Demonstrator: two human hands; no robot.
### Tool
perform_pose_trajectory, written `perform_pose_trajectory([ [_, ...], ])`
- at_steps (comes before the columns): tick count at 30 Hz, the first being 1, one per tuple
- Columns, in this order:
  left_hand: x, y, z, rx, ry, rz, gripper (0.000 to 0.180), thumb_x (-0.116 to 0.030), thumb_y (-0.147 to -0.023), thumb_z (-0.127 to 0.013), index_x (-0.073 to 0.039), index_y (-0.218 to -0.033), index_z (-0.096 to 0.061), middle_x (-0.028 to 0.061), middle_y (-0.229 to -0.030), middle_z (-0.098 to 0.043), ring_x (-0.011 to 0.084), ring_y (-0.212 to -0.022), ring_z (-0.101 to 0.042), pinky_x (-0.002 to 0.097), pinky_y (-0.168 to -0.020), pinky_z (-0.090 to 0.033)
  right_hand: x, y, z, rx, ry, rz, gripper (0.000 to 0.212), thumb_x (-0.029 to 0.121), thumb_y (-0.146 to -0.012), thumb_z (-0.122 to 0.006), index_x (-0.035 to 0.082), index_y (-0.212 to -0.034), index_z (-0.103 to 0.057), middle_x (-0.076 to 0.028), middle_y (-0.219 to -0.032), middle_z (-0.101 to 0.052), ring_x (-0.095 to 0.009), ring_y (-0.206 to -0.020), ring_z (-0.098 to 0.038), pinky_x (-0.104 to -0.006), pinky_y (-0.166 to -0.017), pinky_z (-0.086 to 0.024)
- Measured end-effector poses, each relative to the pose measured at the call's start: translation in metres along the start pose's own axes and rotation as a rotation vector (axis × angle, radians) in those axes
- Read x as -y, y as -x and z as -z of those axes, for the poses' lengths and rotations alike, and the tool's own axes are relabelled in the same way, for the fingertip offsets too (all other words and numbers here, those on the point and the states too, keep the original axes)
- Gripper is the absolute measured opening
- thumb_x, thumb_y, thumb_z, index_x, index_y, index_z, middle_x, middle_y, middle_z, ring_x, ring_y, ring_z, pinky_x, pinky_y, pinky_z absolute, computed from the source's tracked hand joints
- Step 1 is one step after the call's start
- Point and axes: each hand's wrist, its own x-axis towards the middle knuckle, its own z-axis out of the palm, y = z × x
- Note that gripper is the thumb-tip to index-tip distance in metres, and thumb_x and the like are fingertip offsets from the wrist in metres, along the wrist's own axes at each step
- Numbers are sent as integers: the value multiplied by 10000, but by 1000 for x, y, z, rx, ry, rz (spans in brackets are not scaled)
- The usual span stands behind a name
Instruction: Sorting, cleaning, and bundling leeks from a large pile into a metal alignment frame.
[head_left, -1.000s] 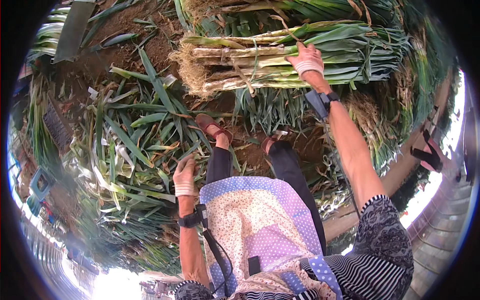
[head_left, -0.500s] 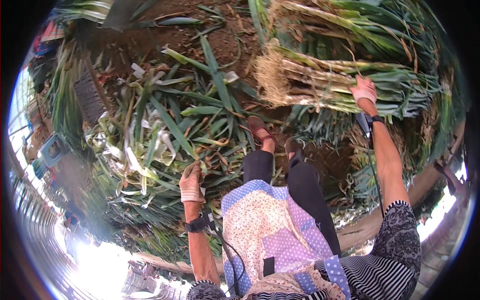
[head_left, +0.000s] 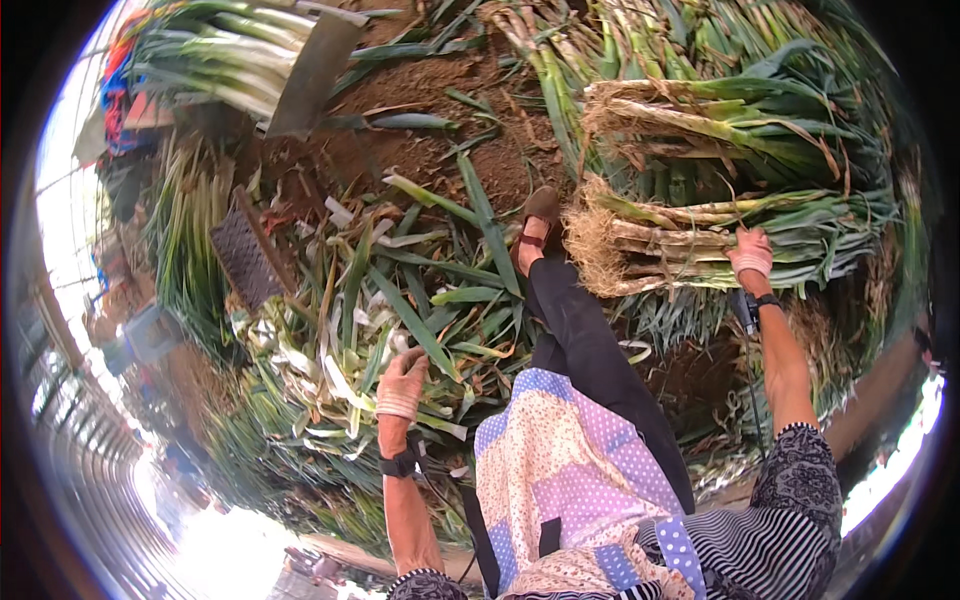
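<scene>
Right hand [head_left: 750,255]: still gripping the leeks [head_left: 670,240], fingers curling closed on them.
Leeks: extending beside a second bundle [head_left: 715,118], roots pointing left.
Left hand [head_left: 402,385]: hanging half-open and empty above leaf scraps [head_left: 335,355].
Shoe [head_left: 540,208]: now leading alone, legs [head_left: 610,330] crossing; earlier, two were showing.

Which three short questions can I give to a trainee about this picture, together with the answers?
1. Which hand touches the lower bundle of leek-like stalks?
2. True or false: both hands touch this bundle.
3. Choose: the bundle's roots point toward the picture's
A) top
B) left
C) right

Key:
1. The right hand.
2. False; the left hand is apart from it.
3. B.
</scene>
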Motion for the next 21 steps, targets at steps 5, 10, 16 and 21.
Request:
perform_pose_trajectory([
  [5,-48,-64,22,31,-326,-91,289,-243,-825,-589,-73,-1056,-628,118,-969,-655,236,-897,-634,313,-776,-478,-3,-5,0,4,65,15,454,311,-646,-762,114,-1028,-616,-159,-1012,-525,-315,-987,-533,-404,-817,-478],
  [10,-98,-112,31,169,-442,-57,295,-248,-833,-598,-78,-1073,-622,106,-965,-658,211,-876,-640,299,-772,-478,6,-9,10,154,124,-60,449,335,-676,-739,125,-1048,-600,-132,-1035,-516,-284,-1004,-531,-377,-824,-489],
  [16,-111,-150,66,163,-318,16,287,-232,-824,-620,-83,-1069,-626,84,-942,-662,180,-874,-636,285,-784,-472,7,-17,10,169,107,-84,418,305,-624,-757,123,-971,-613,-139,-989,-502,-295,-953,-535,-401,-768,-494],
  [21,-93,-175,112,147,-322,99,303,-244,-820,-616,-88,-1079,-630,108,-957,-658,191,-901,-628,288,-801,-466,12,-24,14,229,115,-120,436,279,-636,-755,134,-1015,-598,-138,-1056,-497,-308,-1017,-527,-407,-784,-494],
])
